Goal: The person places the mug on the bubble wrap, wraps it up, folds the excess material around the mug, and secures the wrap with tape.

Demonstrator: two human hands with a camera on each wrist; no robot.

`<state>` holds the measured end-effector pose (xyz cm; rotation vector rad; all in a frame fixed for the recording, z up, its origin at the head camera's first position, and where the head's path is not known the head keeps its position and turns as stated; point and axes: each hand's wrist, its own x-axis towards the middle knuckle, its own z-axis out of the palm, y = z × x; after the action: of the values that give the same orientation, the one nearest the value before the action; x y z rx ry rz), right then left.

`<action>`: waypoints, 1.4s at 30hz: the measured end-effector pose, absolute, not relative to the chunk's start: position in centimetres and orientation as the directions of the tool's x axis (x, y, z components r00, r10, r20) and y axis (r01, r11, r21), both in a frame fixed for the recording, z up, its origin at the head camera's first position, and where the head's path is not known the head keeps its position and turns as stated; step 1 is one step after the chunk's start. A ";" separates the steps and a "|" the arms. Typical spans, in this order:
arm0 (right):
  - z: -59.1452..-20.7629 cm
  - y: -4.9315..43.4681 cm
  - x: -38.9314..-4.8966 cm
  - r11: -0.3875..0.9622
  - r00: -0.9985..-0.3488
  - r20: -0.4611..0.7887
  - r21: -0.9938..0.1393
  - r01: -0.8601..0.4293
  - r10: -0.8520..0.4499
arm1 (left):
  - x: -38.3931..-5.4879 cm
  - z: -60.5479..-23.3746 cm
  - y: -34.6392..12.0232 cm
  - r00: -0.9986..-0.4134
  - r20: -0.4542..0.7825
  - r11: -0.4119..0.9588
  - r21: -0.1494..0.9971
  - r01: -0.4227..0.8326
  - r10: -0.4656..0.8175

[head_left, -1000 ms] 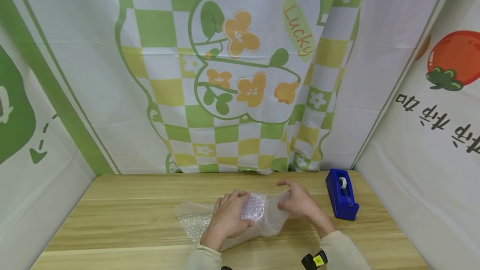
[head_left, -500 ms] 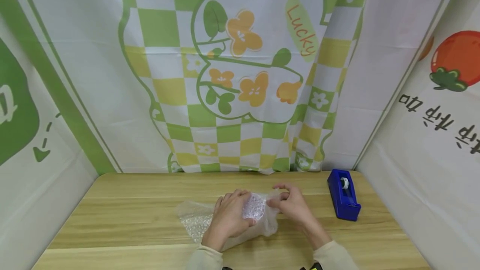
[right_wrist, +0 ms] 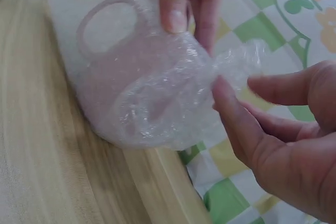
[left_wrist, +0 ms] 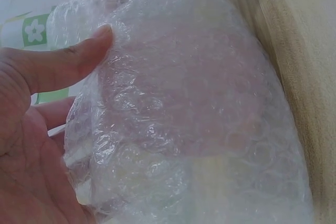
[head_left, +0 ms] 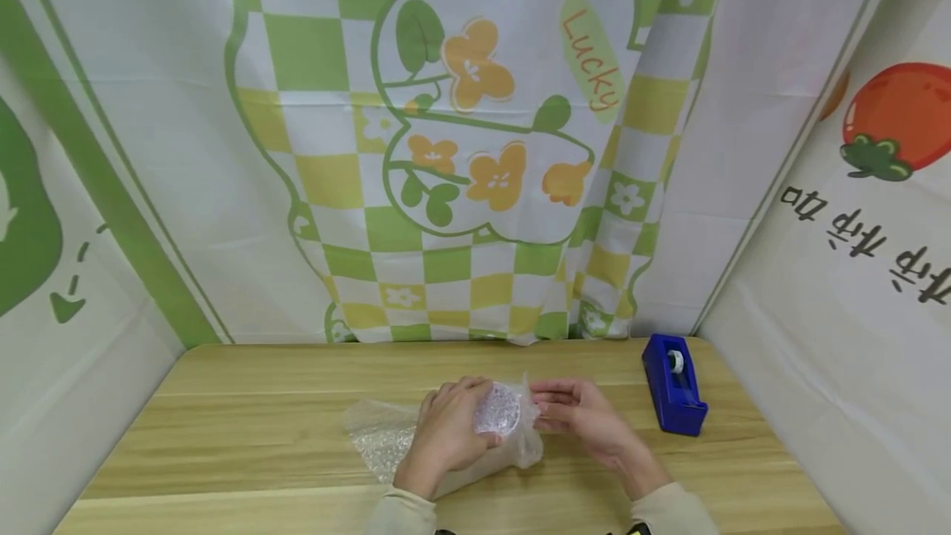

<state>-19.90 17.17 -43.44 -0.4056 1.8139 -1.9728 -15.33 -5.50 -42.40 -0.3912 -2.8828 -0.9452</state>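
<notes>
- Clear bubble-wrap parcel [head_left: 499, 411], crinkled, translucent plastic: lay on the pale wood-grain table [head_left: 245, 436], in front of the person; longer direction roughly left to right.
- Pale pink, rounded cup-like object with a ring handle [right_wrist: 123, 64]: visible through the film; which way its own axis ran could not be told.
- Left hand [head_left: 449, 428]: gripped the parcel, thumb on one face, fingers round the far side; it lay across the parcel's middle.
- Flared flat sheet of film [head_left: 379, 440]: spread on the table, left of the left hand.
- Ruffled loose end of film [head_left: 531, 436]: stood at the parcel's right, beside the right hand, the nearer of the two.
- Right hand [head_left: 583, 415]: digits extended leftward and slightly parted, a fingertip against the ruffled film; not wrapped round the parcel.
- Blue plastic tape dispenser with white roll [head_left: 674, 386]: upright, right of the right hand, well apart from the parcel.
</notes>
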 end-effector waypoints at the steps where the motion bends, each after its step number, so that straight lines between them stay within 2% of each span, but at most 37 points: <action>1: -43.6 17.1 -19.9 -0.040 -0.872 -0.068 -0.994 0.099 -0.485 | -15.3 -42.4 -5.5 -0.964 0.157 0.775 0.573 0.266 0.215; 9: -43.8 15.5 -19.9 0.114 -0.927 -0.041 -0.993 -0.002 -0.373 | -15.3 -42.6 -5.5 -0.964 0.157 0.774 0.575 0.265 0.214; 19: -43.6 14.2 -19.7 0.279 -0.954 0.021 -0.954 -0.108 -0.298 | -15.3 -42.7 -5.6 -0.963 0.165 0.758 0.594 0.271 0.215; 25: -43.6 13.8 -19.9 0.437 -0.925 0.129 -0.853 -0.287 -0.356 | -15.2 -42.8 -5.8 -0.960 0.172 0.740 0.611 0.281 0.222; 28: -43.7 13.6 -20.0 0.489 -0.887 0.205 -0.772 -0.406 -0.413 | -15.1 -42.9 -6.0 -0.956 0.185 0.729 0.618 0.293 0.228; 32: -43.8 13.4 -20.1 0.502 -0.828 0.247 -0.696 -0.514 -0.504 | -14.9 -43.3 -6.4 -0.942 0.219 0.725 0.601 0.336 0.255; 37: -43.6 13.4 -19.7 0.509 -0.822 0.195 -0.703 -0.497 -0.535 | -14.7 -44.0 -7.5 -0.928 0.269 0.718 0.588 0.371 0.259; 42: -43.8 13.5 -19.6 0.523 -0.844 0.167 -0.719 -0.458 -0.510 | -14.4 -44.3 -9.0 -0.941 0.273 0.722 0.608 0.330 0.200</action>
<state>-19.61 13.46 -43.78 -0.8540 2.6847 -1.2379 -14.38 -9.03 -44.35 -0.4257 -2.7378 -1.0196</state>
